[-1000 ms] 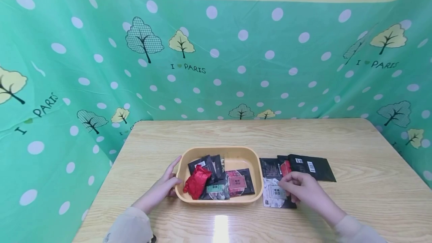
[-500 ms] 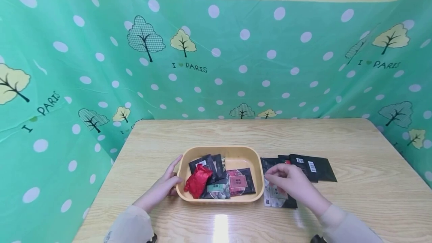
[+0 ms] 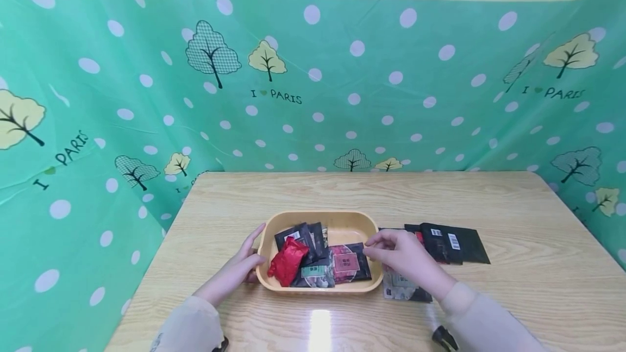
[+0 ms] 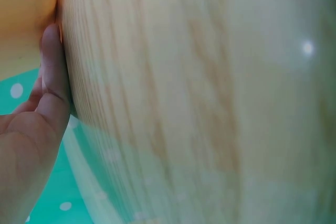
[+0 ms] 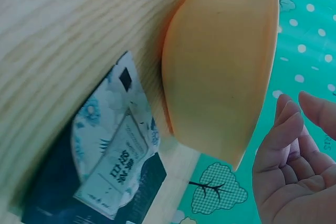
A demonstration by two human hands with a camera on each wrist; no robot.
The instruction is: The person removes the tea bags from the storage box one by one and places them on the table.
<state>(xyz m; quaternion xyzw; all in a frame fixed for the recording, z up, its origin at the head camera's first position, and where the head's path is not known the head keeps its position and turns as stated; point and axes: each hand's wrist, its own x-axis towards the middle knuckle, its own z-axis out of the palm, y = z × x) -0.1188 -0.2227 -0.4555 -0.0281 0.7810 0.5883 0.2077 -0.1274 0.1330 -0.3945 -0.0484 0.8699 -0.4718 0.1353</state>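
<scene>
A shallow yellow plastic bin [image 3: 320, 290] sits on the table with several dark printed sachets and a crumpled red foil packet [image 3: 287, 265] inside. Against the bin's left end rests my left hand [image 3: 236, 271], its extended fingers touching the outer wall in the left wrist view. My right hand [image 3: 403, 254] hovers over the bin's right rim, near a pink-labelled sachet [image 3: 346, 265]. In the right wrist view its fingers are loosely bent, with a gap between thumb and index finger and nothing visible in it. A green-labelled sachet [image 3: 313, 273] lies beside the foil packet.
Right of the bin lies a white floral sachet [image 3: 398, 289] on dark packaging, partly under my right forearm. Black sachets with barcode labels [image 3: 454, 242] overlap farther right. A green dotted cloth [image 3: 313, 96] hangs behind the wood-grain table [image 3: 274, 192].
My right hand has moved left from over the sachets on the table to the bin's right rim. The left hand stays at the bin's left end.
</scene>
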